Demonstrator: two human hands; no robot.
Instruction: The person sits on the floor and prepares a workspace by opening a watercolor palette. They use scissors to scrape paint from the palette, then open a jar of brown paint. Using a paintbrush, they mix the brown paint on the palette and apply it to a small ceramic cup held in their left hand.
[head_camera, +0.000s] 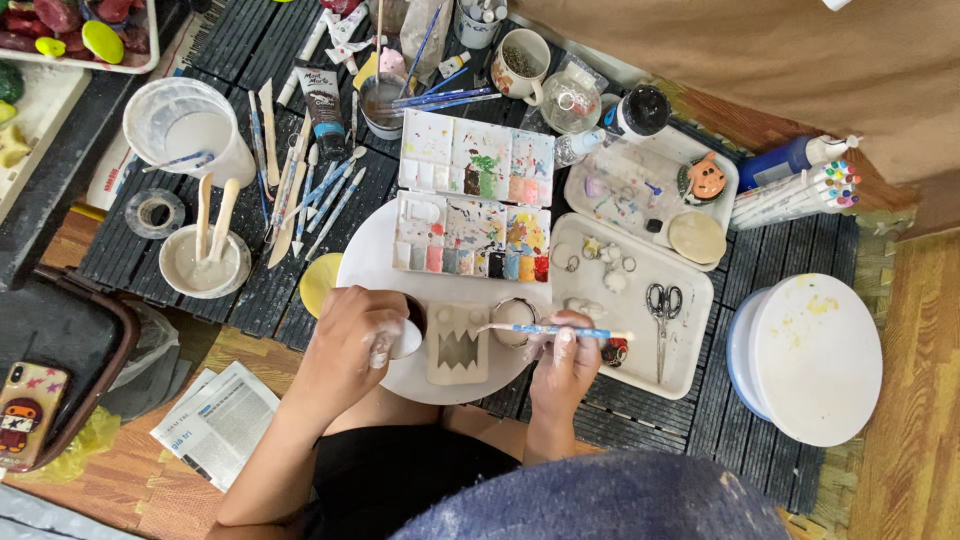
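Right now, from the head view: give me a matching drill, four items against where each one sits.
Items:
1. steel scissors
2. blue-handled paintbrush
3. two wooden sculpting sticks
4. paint-stained plastic palette

Places:
A. in the right hand
B. standing in a small white cup
C. lying in a white tray
D. open, beyond the round white board

Pairs: 1-C, 2-A, 3-B, 4-D

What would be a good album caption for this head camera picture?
Left hand steadies a small white clay piece while the right hand holds a paintbrush beside a paint palette.
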